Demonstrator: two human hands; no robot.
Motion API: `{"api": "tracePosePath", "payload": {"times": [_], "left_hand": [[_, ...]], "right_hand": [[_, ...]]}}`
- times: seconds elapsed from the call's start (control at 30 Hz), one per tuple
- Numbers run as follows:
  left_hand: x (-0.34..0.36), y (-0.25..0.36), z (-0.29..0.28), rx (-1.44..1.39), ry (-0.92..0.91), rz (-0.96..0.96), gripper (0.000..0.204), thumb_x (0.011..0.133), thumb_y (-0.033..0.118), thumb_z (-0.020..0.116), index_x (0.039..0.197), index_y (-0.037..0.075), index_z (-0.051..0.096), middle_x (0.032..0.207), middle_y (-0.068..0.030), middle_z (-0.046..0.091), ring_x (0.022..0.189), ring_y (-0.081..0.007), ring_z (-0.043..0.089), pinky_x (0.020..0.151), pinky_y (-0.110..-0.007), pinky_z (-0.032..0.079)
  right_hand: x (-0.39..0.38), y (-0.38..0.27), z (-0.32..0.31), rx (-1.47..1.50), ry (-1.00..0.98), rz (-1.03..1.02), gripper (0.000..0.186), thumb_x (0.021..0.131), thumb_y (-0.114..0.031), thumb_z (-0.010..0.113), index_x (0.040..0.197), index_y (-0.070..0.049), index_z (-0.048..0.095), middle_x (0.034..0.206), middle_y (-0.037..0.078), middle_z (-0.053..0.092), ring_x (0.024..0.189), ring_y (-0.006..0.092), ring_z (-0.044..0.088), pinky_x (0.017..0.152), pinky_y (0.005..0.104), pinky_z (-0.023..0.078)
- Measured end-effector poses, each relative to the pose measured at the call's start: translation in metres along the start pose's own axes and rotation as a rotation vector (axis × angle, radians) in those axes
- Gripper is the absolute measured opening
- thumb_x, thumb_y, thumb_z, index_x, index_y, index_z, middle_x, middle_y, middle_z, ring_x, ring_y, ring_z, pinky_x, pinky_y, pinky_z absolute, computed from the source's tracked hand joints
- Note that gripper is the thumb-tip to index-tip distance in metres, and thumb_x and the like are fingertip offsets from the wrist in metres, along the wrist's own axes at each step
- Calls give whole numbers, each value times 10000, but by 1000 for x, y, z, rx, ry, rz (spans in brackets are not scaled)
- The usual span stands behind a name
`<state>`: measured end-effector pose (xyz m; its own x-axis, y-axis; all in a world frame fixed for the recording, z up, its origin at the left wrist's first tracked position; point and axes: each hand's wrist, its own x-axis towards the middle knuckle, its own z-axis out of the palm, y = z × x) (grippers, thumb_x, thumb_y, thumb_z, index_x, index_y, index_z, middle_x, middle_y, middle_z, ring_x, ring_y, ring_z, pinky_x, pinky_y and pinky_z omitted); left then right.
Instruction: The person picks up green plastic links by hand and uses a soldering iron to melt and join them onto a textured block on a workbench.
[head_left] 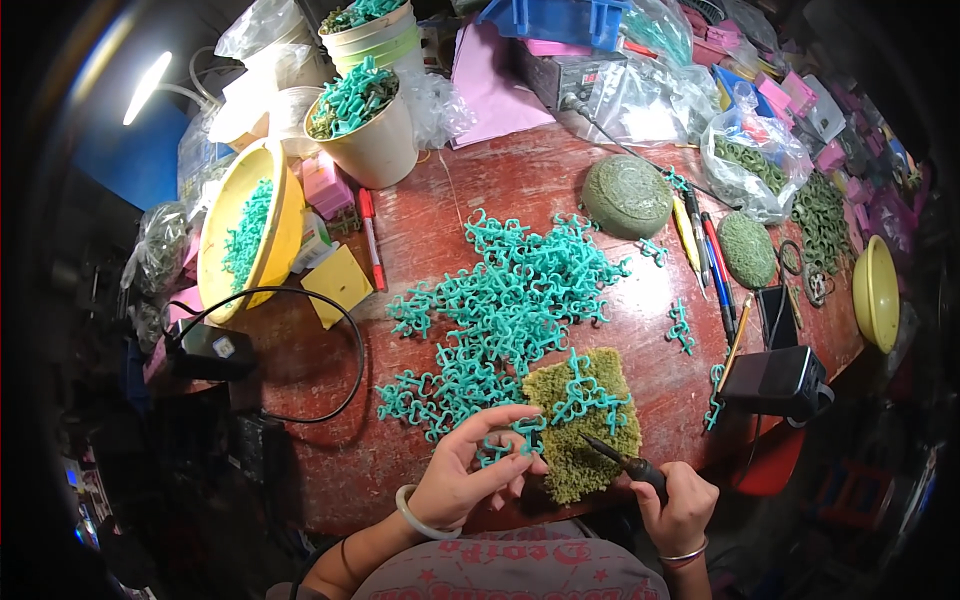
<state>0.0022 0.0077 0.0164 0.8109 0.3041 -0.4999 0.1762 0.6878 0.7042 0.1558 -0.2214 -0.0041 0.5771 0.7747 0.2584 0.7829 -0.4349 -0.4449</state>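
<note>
A worn, red-brown wooden table with a scratched, shiny top is filling the middle of the view, and its near edge is curving away toward the lower right. Up and to the left of the table, a bright white strip lamp is glowing, and its light is glinting off the tabletop. Just below the lamp, a flat blue panel is standing at the left end of the table. Beyond both sides of the table, the room is lying in deep shadow, with the floor too dark to make out.
</note>
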Motion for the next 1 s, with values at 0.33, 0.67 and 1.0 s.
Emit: {"api": "tracePosePath", "payload": {"times": [0.33,0.67,1.0], "left_hand": [[0,-2,-4,29,-17,-2,457,935,74,631,1366,34,485,945,-140,664,665,-88,596,487,-187,436],[0,0,-1,45,-40,-1,470,944,92,630,1379,23,466,969,-142,674,668,-77,586,496,-182,434],[0,-5,-11,-47,-112,64,488,896,70,650,1343,7,462,895,-147,666,653,-127,613,487,-200,443]], "right_hand": [[-1,2,2,5,4,-12,427,856,-397,727,771,-14,558,619,96,482,494,278,522,440,354,377],[-1,2,1,-16,9,-29,429,851,-398,732,764,-19,551,614,94,481,492,278,522,436,355,375],[1,3,4,6,15,-14,422,867,-392,716,768,-16,554,612,99,473,492,287,522,438,364,375]]}}
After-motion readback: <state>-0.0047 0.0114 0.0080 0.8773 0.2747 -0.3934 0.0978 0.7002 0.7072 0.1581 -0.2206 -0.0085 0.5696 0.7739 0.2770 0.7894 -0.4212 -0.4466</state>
